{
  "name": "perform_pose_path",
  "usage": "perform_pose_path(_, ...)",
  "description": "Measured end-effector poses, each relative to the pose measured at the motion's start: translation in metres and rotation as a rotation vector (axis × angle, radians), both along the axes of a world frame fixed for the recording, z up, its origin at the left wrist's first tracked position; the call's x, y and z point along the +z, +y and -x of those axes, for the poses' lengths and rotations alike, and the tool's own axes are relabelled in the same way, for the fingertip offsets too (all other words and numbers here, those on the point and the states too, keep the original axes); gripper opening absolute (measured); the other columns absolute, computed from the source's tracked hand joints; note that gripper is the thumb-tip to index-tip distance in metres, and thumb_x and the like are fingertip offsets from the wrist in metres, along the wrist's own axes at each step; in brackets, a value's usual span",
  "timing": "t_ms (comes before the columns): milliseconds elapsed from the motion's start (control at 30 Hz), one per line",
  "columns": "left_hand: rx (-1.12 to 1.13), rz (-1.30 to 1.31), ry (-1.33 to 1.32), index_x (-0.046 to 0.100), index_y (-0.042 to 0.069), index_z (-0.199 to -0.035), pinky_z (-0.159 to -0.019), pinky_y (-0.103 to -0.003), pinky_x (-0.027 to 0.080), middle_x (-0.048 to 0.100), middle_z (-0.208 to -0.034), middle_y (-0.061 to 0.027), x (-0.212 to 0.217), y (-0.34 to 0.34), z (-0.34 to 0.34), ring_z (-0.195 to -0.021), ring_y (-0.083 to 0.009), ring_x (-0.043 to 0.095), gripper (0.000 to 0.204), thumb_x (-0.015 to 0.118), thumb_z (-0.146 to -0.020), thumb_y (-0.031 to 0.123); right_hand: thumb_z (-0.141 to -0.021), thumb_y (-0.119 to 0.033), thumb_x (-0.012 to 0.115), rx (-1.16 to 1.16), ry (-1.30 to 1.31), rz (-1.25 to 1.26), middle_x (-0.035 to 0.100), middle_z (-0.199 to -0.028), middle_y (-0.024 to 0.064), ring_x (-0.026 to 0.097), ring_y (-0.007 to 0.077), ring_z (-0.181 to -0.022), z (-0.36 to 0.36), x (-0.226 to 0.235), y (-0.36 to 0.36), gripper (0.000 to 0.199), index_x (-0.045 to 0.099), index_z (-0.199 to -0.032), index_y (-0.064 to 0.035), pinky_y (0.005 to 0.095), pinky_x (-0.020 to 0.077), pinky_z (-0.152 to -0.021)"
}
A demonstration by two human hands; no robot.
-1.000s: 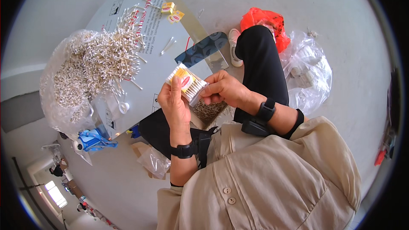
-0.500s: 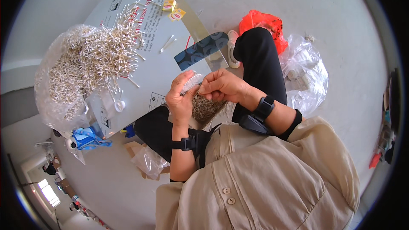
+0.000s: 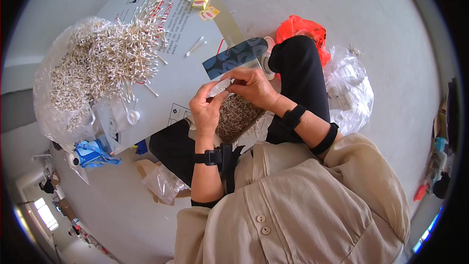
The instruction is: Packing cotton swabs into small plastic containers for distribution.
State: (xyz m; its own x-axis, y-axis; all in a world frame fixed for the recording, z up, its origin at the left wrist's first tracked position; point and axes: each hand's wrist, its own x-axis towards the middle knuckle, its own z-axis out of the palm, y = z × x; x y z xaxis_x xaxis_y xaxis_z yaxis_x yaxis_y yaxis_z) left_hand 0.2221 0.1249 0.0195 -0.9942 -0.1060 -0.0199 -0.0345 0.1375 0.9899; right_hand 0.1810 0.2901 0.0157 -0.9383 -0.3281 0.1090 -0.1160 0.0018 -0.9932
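Observation:
A small white bundle of cotton swabs [image 3: 220, 88], seemingly in clear film, is held up between my hands over my lap. My left hand [image 3: 204, 110] wraps its thumb and fingers around the near side. My right hand [image 3: 253, 87] pinches the other end, its fingertips pressed together at the edge. Just below them an open cardboard box [image 3: 254, 126] rests on my lap, filled with loose cotton swabs [image 3: 235, 120]. Part of the box is hidden behind my hands and wrists.
On the table [image 3: 146, 117] left of me, a large clear bag [image 3: 44, 93] spills swabs. Yellow small boxes [image 3: 200, 2], a dark blue patterned strip [image 3: 235, 57] and a white roll [image 3: 133, 117] lie there too. Red [image 3: 303, 32] and clear plastic bags [image 3: 349, 93] sit on the floor.
My right hand has moved up and over the bundle's far end. The bundle has tilted, showing fewer swab tips. My left hand stays nearly in place.

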Motion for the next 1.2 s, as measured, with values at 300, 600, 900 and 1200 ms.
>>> perform_pose_path(300,0.020,-0.026,0.038,0.066,-0.001,-0.096,-0.073,-0.023,0.049,0.066,-0.090,-0.0026,-0.007,-0.001,0.005,-0.081,-0.0089,0.060,0.022,0.076,-0.076,0.001,-0.075,0.003,0.070,0.080,-0.096,-0.033,0.064,-0.077,0.0046,0.057,0.0089,-0.067,0.009,-0.005,0.004,0.024,0.067,-0.098,-0.0008,0.0252,0.0472,-0.061)
perform_pose_path(600,-0.017,0.226,0.272,0.065,0.001,-0.092,-0.073,-0.029,0.049,0.062,-0.094,-0.0063,0.017,0.003,0.007,-0.085,-0.0191,0.061,0.027,0.078,-0.069,0.000,-0.073,0.001,0.073,0.048,-0.004,0.035,0.063,-0.079,0.0061,0.057,0.0103,-0.068,0.003,-0.002,-0.005,0.027,0.067,-0.098,-0.0026,0.0264,0.0473,-0.062)
perform_pose_path(900,-0.005,0.240,0.300,0.062,0.000,-0.089,-0.073,-0.026,0.048,0.062,-0.087,-0.0048,0.022,0.003,0.003,-0.079,-0.0149,0.059,0.024,0.078,-0.072,0.001,-0.072,0.000,0.074,0.113,-0.060,-0.096,0.060,-0.073,0.0038,0.054,0.0096,-0.065,0.002,0.011,0.003,0.025,0.066,-0.096,-0.0015,0.0259,0.0448,-0.060)
perform_pose_path(1200,0.063,0.361,0.329,0.063,0.003,-0.089,-0.071,-0.031,0.050,0.062,-0.087,-0.0072,0.035,0.003,0.005,-0.079,-0.0222,0.061,0.030,0.081,-0.065,0.002,-0.075,0.009,0.068,0.035,-0.155,0.178,0.061,-0.111,0.0030,0.054,0.0046,-0.075,-0.003,0.039,0.013,0.034,0.066,-0.106,-0.0054,0.0205,0.0447,-0.065)
